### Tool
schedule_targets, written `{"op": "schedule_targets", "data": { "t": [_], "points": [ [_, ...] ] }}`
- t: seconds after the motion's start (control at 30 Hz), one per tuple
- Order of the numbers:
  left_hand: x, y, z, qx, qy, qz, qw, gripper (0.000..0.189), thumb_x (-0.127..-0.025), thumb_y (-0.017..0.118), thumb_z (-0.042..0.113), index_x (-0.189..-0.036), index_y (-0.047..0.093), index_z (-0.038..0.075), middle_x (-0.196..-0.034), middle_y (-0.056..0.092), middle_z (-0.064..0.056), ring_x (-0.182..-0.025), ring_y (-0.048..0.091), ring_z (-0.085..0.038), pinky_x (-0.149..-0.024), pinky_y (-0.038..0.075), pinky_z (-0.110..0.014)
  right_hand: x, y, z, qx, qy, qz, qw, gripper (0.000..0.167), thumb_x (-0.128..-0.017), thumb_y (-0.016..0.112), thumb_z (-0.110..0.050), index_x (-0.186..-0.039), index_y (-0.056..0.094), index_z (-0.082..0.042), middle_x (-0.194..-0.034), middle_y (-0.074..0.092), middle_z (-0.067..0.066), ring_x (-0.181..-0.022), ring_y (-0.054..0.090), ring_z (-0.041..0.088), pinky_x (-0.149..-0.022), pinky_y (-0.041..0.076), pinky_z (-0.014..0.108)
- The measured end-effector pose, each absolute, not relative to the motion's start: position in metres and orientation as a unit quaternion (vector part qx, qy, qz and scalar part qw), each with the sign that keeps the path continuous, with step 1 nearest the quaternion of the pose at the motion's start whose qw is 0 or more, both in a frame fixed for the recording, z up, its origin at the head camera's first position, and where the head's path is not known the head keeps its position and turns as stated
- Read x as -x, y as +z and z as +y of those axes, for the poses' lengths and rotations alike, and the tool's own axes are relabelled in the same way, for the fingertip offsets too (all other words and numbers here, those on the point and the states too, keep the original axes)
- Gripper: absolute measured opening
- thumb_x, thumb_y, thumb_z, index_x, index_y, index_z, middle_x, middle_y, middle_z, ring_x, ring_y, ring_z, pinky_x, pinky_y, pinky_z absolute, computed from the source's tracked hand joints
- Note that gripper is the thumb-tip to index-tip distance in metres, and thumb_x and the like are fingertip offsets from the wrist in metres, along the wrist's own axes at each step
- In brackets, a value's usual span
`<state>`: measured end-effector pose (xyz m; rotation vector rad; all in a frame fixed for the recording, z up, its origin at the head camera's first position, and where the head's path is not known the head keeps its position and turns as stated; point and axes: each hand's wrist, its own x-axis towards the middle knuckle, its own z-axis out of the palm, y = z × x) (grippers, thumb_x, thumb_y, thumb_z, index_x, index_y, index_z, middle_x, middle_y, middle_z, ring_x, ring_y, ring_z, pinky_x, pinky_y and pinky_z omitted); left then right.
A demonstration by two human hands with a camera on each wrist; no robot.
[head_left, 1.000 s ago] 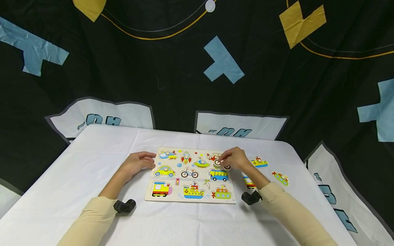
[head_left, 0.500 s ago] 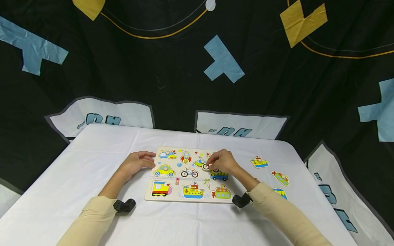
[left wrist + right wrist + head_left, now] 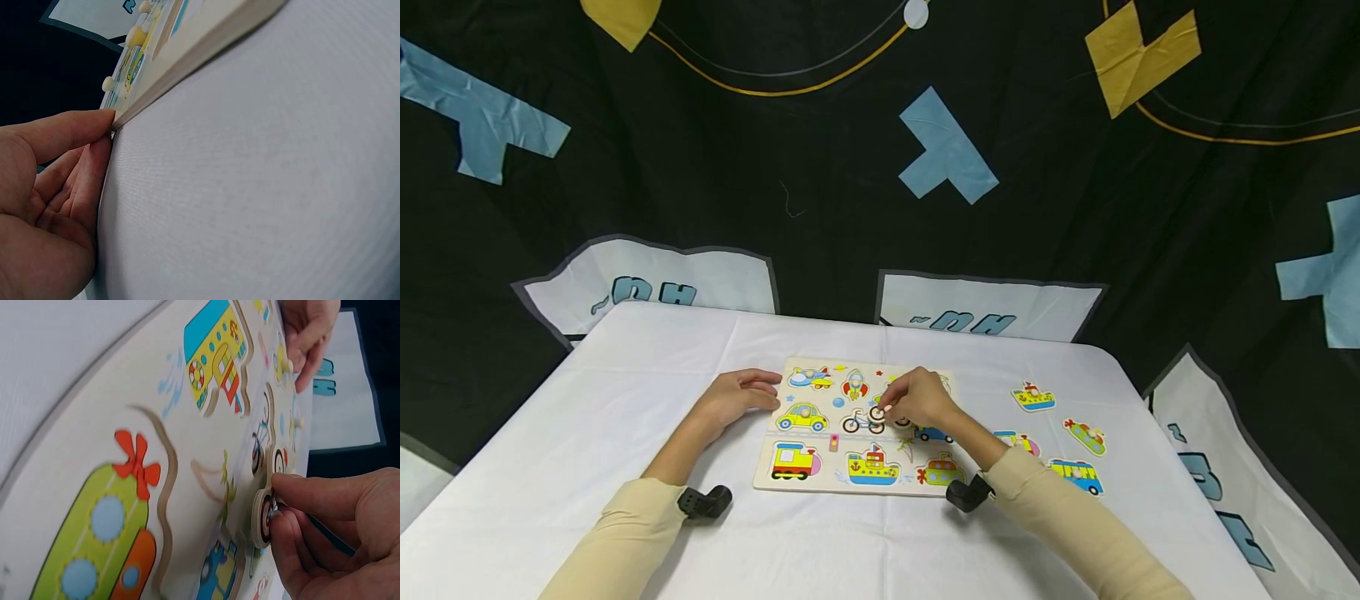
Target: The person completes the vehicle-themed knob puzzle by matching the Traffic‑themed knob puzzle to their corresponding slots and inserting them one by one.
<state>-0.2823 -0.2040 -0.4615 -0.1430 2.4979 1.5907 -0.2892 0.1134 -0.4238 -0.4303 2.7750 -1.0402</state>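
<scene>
A wooden knob puzzle board (image 3: 835, 485) with vehicle pictures lies on the white table. My right hand (image 3: 921, 398) is over its middle, pinching a bicycle piece (image 3: 257, 520) by thumb and fingers. In the right wrist view the piece is tilted up, close above the board and beside the printed bicycle (image 3: 258, 447). At the board's left edge is my left hand (image 3: 736, 400), fingers relaxed, with the tips touching the edge in the left wrist view. Seated pieces along the far side include the airplane (image 3: 809, 378) and rocket (image 3: 854, 385).
Right of the board lie loose pieces: a ship (image 3: 1033, 397), a submarine (image 3: 1086, 436), a bus (image 3: 1077, 475) and a train (image 3: 1017, 442), partly behind the right forearm. A black patterned cloth (image 3: 820, 208) hangs behind the table.
My right hand has carried the bicycle piece leftward and nearer, from the board's far right to its middle. The loose bus has come into view from behind the forearm. My left hand stays put.
</scene>
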Motion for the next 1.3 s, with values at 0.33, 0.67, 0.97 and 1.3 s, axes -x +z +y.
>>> {"op": "schedule_targets", "data": {
  "t": [0.33, 0.67, 0.97, 1.3],
  "points": [
    [0.283, -0.461, -0.205, 0.047, 0.538, 0.837, 0.089, 0.052, -0.085, 0.078, 0.015, -0.134, 0.064, 0.006, -0.108, 0.074, -0.008, -0.1, 0.064, -0.018, -0.102, 0.042, -0.042, 0.285, -0.424, 0.097, 0.156, -0.363, 0.914, 0.094, 0.008, -0.075, 0.084, -0.005, -0.08, 0.081, -0.012, -0.068, 0.07, -0.005, -0.067, 0.056, 0.008, -0.061, 0.043, 0.024],
    [0.283, -0.461, -0.205, 0.052, 0.534, 0.839, 0.091, 0.051, -0.085, 0.078, 0.017, -0.134, 0.064, 0.008, -0.107, 0.074, -0.006, -0.102, 0.063, -0.019, -0.103, 0.041, -0.043, 0.282, -0.426, 0.083, 0.158, -0.362, 0.911, 0.117, 0.01, -0.076, 0.084, -0.003, -0.08, 0.082, -0.013, -0.068, 0.07, -0.005, -0.069, 0.056, 0.009, -0.068, 0.044, 0.027],
    [0.284, -0.461, -0.204, 0.056, 0.53, 0.841, 0.092, 0.052, -0.085, 0.078, 0.017, -0.134, 0.063, 0.009, -0.11, 0.073, -0.007, -0.109, 0.06, -0.024, -0.104, 0.041, -0.045, 0.281, -0.427, 0.079, 0.153, -0.368, 0.908, 0.127, 0.011, -0.078, 0.083, -0.005, -0.081, 0.082, -0.015, -0.071, 0.07, -0.006, -0.073, 0.056, 0.01, -0.066, 0.046, 0.027],
    [0.282, -0.46, -0.203, 0.051, 0.532, 0.841, 0.088, 0.052, -0.084, 0.078, 0.016, -0.134, 0.064, 0.008, -0.109, 0.072, -0.008, -0.106, 0.061, -0.023, -0.102, 0.041, -0.043, 0.283, -0.429, 0.079, 0.151, -0.373, 0.906, 0.134, 0.011, -0.078, 0.083, -0.004, -0.082, 0.082, -0.014, -0.074, 0.071, -0.005, -0.075, 0.057, 0.011, -0.065, 0.045, 0.024]
  ]
}}
